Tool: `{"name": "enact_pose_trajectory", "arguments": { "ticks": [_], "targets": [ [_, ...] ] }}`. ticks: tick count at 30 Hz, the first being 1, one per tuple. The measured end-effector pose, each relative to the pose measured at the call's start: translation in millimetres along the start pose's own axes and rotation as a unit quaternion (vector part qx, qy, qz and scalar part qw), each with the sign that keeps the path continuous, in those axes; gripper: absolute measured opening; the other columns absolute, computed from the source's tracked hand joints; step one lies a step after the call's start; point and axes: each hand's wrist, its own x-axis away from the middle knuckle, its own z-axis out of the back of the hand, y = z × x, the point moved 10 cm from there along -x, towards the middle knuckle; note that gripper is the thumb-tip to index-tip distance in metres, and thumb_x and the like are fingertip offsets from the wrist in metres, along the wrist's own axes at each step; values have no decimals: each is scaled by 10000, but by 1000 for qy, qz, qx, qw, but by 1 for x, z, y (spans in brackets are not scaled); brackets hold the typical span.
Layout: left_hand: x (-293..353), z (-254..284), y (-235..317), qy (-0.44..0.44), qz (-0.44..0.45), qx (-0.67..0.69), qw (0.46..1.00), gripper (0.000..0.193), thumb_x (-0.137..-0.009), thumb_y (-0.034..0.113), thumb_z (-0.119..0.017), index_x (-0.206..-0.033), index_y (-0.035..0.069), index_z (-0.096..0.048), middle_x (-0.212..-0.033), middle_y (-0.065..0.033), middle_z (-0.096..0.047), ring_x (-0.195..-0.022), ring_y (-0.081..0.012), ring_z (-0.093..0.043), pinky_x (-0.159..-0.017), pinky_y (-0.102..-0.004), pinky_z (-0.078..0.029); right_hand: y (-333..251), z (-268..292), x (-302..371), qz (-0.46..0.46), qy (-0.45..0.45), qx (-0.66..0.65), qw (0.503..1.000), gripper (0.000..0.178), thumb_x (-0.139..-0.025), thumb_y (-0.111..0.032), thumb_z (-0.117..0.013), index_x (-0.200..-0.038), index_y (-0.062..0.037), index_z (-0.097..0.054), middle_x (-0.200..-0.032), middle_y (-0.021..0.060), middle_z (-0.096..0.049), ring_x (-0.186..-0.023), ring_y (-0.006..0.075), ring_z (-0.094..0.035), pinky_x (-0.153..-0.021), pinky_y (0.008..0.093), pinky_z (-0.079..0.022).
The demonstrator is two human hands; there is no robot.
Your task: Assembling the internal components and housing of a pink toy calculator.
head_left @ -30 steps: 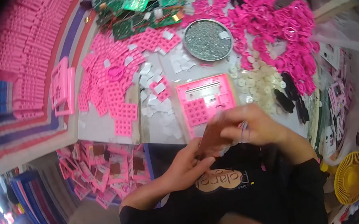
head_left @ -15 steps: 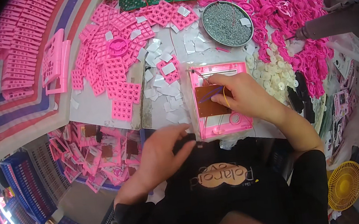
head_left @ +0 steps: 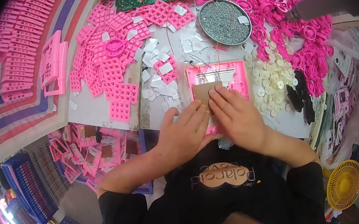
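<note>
Left hand [head_left: 185, 131], earlier held apart, now being laid beside right hand [head_left: 240, 120] on a flat tan-brown rectangular board [head_left: 201, 92]

Over the open pink moulded-plastic case [head_left: 241, 74], the board is being kept flat, and thin coloured wires [head_left: 206, 73] are being left splaying past its upper edge. Fingertips of both hands are being set on the board with fingers outstretched; whether anything is being pinched by the hidden thumbs cannot be told. Lightness and stiffness are being suggested by its thin sheet form; the wires are probably the fragile part, so hold is best taken at the bare side edges. Some slipperiness is being suggested by the case's smooth plastic.

Further left, matt white paper scraps [head_left: 156, 79] and pink plastic grids pierced with holes [head_left: 122, 90] are being kept in loose piles. Rightward, glossy white plastic discs [head_left: 271, 84] are being heaped beside elongated black pieces [head_left: 294, 97]. Beyond, grainy grey metal bits [head_left: 222, 20] are being held in a round metal dish [head_left: 201, 24], near tangled, shiny hot-pink rings [head_left: 314, 67].
</note>
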Motion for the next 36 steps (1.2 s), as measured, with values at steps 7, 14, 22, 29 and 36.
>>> {"name": "enact_pose_trajectory", "arguments": {
  "ticks": [7, 14, 22, 29, 36],
  "targets": [
    [-3, 1, 1, -32, -13, 7, 999, 527, -825, 376, -747, -1228, 50, -656, -1263, -38, -638, -1264, -178, -554, -899, -425, -383, -9, 0, -8, 15, -95, 58, 994, 551, -807, -182, -584, -1248, 148, -604, -1375, 314, -561, -1323, 423, -506, -1103, 505, -393],
    [-133, 37, -76, 36, 5, 156, 987, 166, -837, 277, -748, -856, 113, -725, -796, -120, -666, -744, -328, -653, -678, -425, -510, -12, -7, -12, 23, -119, 92, 988, 577, -770, -170, -592, -1237, 168, -598, -1382, 336, -539, -1290, 423, -524, -1020, 455, -456],
    [-252, -28, -94, -6, -77, -135, 988, 159, -867, 187, -620, -923, 137, -759, -890, -68, -730, -947, -274, -705, -899, -531, -453, -9, -6, -2, 18, -67, 66, 995, 513, -807, -188, -600, -1195, 145, -637, -1388, 348, -533, -1281, 433, -509, -847, 420, -489],
    [-259, -26, -114, 34, -34, -182, 982, 220, -931, 296, -630, -859, 98, -692, -846, -80, -706, -847, -288, -685, -887, -489, -448, -11, -6, -4, 21, -72, 54, 996, 519, -791, -185, -618, -1184, 153, -629, -1401, 356, -514, -1276, 419, -504, -898, 424, -473],
    [-201, 47, -98, 51, 59, 210, 975, 180, -882, 235, -714, -829, 67, -679, -775, -95, -693, -752, -297, -678, -821, -495, -480, 1, 6, 0, -47, -30, 29, 998, 532, -786, -146, -605, -1260, 96, -590, -1366, 215, -538, -1245, 364, -501, -1045, 455, -421]
  ]
}}
